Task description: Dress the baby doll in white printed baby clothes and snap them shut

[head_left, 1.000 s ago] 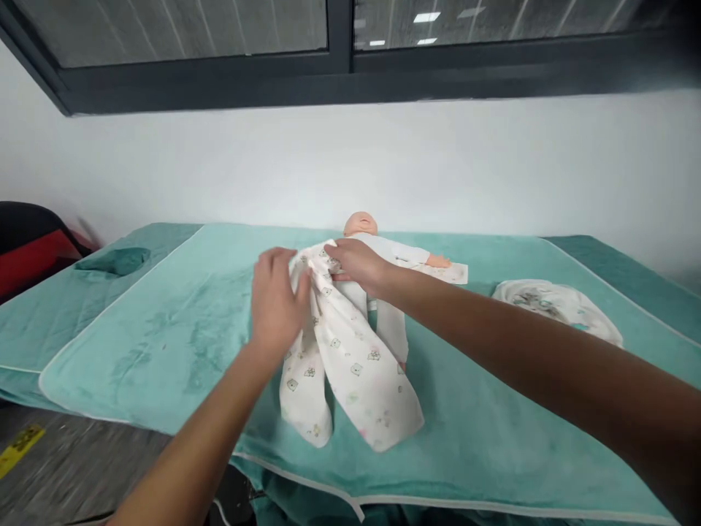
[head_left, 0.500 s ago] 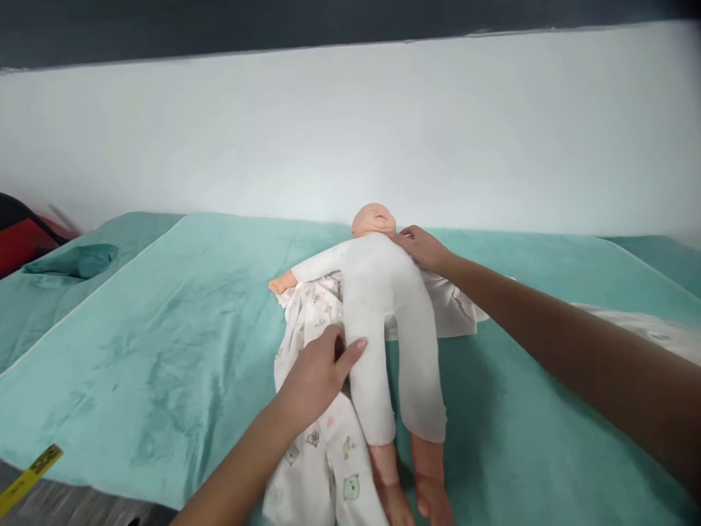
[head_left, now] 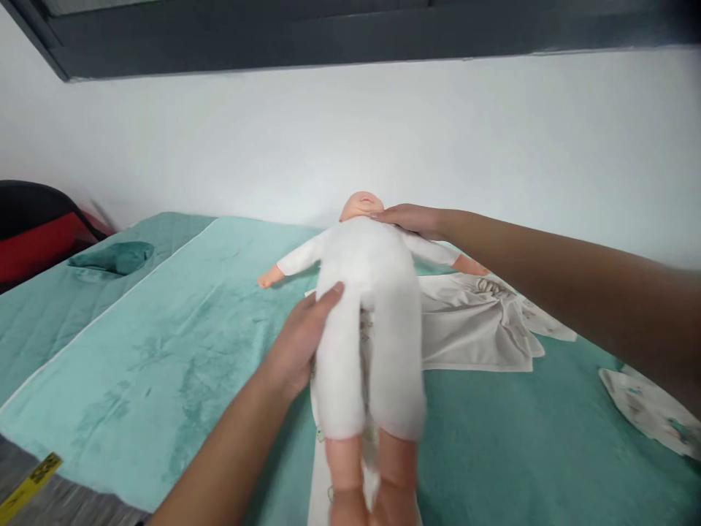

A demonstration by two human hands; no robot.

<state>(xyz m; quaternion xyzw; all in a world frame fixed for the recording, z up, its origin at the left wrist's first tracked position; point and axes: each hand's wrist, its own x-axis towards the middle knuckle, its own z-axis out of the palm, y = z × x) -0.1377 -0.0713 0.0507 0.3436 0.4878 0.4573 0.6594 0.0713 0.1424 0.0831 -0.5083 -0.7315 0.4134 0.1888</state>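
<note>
A baby doll (head_left: pixel 372 252) with a white cloth body and bare plastic head, hands and feet lies face up, its legs toward me and slightly blurred. My left hand (head_left: pixel 301 336) grips it at the hip and thigh, thumb on top and the other fingers hidden underneath. At the neck and shoulder, my right hand (head_left: pixel 413 219) is closed on the doll, its fingertips by the chin. Beneath the doll lies a white printed baby garment (head_left: pixel 471 329), spread open to the right. One printed part shows between and beside the doll's legs.
A green padded mat (head_left: pixel 180 351) covers the surface, up against a white wall (head_left: pixel 328 139). Another white printed cloth (head_left: pixel 649 413) lies at the right edge. At the far left stands a red and black item (head_left: pixel 44 241), near a dark green cushion-like hollow (head_left: pixel 112 257).
Both hands have shifted the doll left and raised its legs, so it now covers the garment's printed left part. Its other arm has come into view. The camera has tilted up.
</note>
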